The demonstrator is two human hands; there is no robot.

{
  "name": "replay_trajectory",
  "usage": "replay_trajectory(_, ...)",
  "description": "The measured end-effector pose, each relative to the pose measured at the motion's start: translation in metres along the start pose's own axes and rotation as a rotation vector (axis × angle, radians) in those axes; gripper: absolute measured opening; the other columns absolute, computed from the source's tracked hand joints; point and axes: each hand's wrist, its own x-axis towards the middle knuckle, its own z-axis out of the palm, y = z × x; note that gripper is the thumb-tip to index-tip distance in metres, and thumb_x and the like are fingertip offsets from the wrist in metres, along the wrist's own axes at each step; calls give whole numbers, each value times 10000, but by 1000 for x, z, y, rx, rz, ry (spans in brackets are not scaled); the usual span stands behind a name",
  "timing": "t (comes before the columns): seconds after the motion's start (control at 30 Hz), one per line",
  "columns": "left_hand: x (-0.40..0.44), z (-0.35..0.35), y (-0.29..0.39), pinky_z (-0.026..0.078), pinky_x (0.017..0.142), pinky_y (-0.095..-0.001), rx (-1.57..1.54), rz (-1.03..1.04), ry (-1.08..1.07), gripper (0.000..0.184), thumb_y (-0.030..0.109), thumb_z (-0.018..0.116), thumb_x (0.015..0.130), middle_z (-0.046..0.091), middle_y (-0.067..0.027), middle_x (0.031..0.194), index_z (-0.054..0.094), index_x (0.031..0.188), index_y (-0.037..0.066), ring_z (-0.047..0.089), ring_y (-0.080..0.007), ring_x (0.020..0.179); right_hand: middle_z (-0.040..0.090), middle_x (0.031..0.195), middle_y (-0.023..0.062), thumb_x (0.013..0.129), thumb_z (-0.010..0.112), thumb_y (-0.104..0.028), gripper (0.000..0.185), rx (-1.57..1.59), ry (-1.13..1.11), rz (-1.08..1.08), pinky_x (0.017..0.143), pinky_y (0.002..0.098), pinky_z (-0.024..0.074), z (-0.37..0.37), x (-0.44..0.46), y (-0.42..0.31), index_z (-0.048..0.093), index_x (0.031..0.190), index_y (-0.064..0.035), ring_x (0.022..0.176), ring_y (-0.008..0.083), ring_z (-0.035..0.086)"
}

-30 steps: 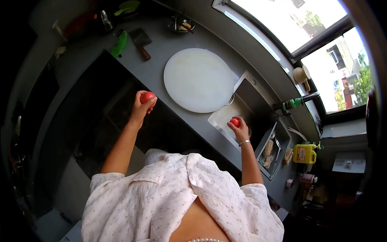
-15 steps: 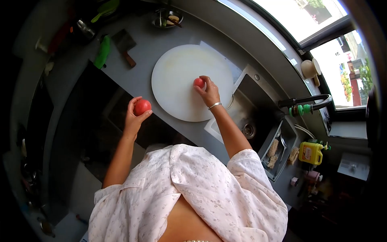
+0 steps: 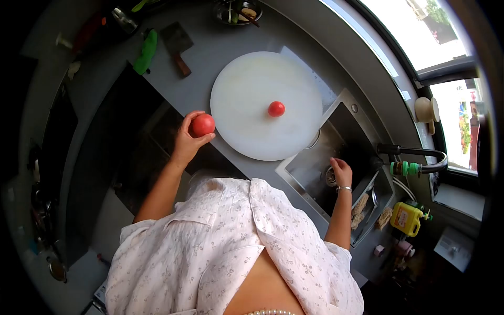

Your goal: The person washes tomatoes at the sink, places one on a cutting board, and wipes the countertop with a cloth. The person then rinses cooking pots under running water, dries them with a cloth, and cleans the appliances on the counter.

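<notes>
My left hand [image 3: 193, 134] is wrapped round a red tomato [image 3: 203, 125], held off the left edge of a round white cutting board [image 3: 247, 136]. A second, smaller-looking tomato [image 3: 276, 109] rests on the board, right of its middle, touched by neither hand. Over the sink [image 3: 310, 167], near its drain, is my right hand [image 3: 341, 172]. Its fingers are loosely bent, somewhat apart, and nothing shows in them. A bracelet circles that wrist.
Beyond the board lie a cleaver [image 3: 178, 47], a green sheathed-looking object [image 3: 146, 51] and a bowl with food pieces [image 3: 237, 11]. A black faucet [image 3: 420, 152] reaches over the sink's right side. A yellow jug [image 3: 408, 219] stands farther right.
My right hand has let go of the smaller tomato on the board and moved right and nearer me, over the sink. My left hand still holds its tomato. The view has shifted slightly.
</notes>
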Motion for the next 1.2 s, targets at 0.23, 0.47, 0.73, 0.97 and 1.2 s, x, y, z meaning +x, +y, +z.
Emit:
replay_trajectory(0.23, 10, -14, 47, 556, 820, -357, -686, -342, -173, 481, 134, 732, 780, 533, -95, 1122, 485, 1193, 124, 613, -202, 925, 686, 890, 109, 877, 625, -102, 132, 130, 344, -384, 732, 284, 480, 41, -46, -21, 685, 965, -23, 794, 195, 638)
replay_trajectory(0.47, 32, -78, 65, 534, 710, -310, -978, -230, -212, 460, 204, 689, 827, 551, -163, 1095, 445, 1206, 111, 616, -217, 858, 685, 954, 86, 808, 682, -111, 212, -146, 121, -980, 953, 416, 415, 96, -106, -211, 661, 1013, -63, 963, 262, 624)
replay_trajectory(0.73, 58, -185, 152, 499, 822, -386, -1000, 36, -439, 662, 469, 683, 827, 523, -257, 1143, 397, 1255, 52, 566, -296, 1026, 654, 1026, 108, 811, 661, -99, 266, -164, -152, -1209, 812, 383, 488, 230, -77, -406, 633, 1073, -59, 927, 302, 611)
replay_trajectory(0.97, 64, -249, 167, 410, 941, -426, -1117, 274, -590, 801, 656, 582, 812, 537, -248, 1153, 481, 1198, -39, 532, -310, 1107, 508, 1324, 175, 840, 666, -198, 480, -200, -106, -1332, 961, 428, 447, 379, -12, -542, 501, 1273, -74, 1189, 372, 495)
replay_trajectory(1.2, 89, -279, 166, 463, 874, -390, -1313, 516, -343, 791, 637, 511, 859, 612, -221, 1004, 500, 1129, -106, 614, -288, 926, 313, 1477, 220, 851, 635, -378, 692, -357, 31, -1073, 1101, 461, 292, 496, 10, -617, 378, 1406, -55, 1382, 389, 263)
